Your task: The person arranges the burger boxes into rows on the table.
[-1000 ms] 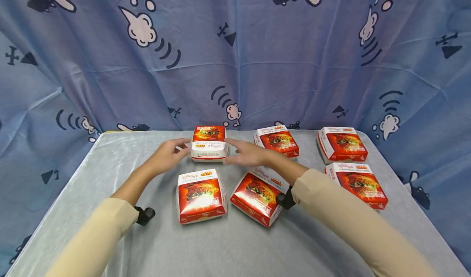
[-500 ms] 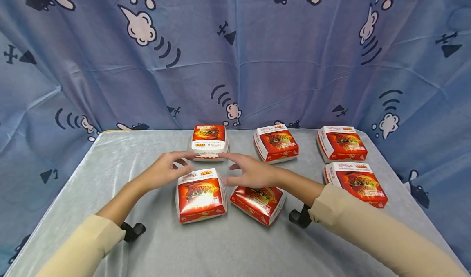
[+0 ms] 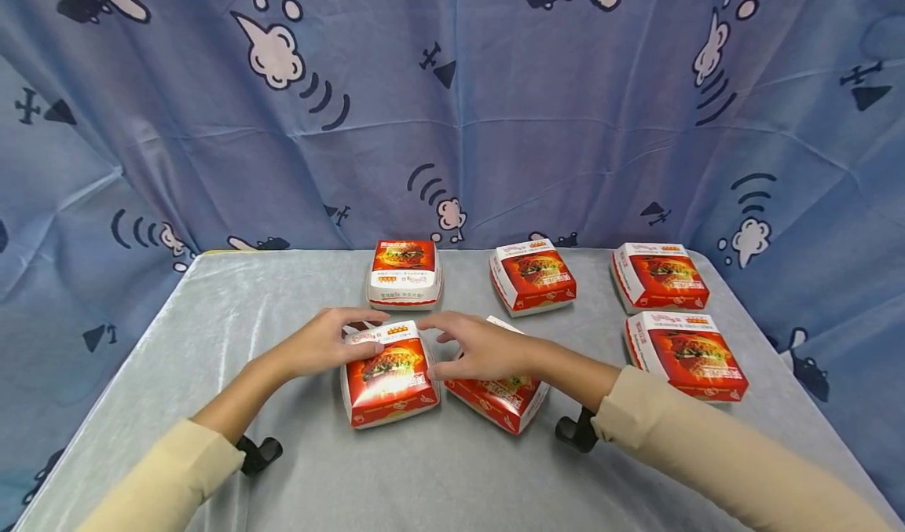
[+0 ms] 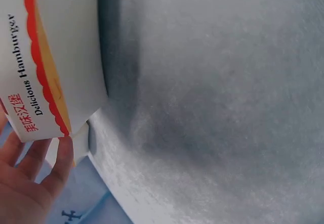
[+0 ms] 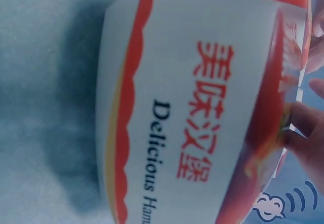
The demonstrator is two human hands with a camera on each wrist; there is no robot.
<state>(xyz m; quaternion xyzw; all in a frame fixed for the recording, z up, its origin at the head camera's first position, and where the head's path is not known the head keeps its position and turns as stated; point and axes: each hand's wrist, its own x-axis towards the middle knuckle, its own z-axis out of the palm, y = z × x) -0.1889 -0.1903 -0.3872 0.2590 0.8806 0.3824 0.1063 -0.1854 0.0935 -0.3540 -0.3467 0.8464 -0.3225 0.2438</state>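
Observation:
A red and white hamburger box (image 3: 390, 394) sits at the front left of the group, between my two hands. My left hand (image 3: 318, 343) is at its far left corner, thumb over the top and fingers extended along the back; in the left wrist view these fingertips touch the printed white side of the box (image 4: 61, 67). Across from it, my right hand (image 3: 484, 347) has its thumb tip and forefinger at the box's right edge. That hand hovers over a second hamburger box (image 3: 512, 414), turned at an angle, covering part of its top.
Behind stand a box (image 3: 404, 277) turned the other way round and another box (image 3: 535, 277). Two more boxes, one farther back (image 3: 661, 277) and one nearer (image 3: 689, 355), stand at the right. A grey cloth (image 3: 353, 485) covers the table; a blue patterned curtain (image 3: 537, 163) hangs behind.
Both hands have come away from the back box toward me, then closed in on the front left box. The boxes keep their places.

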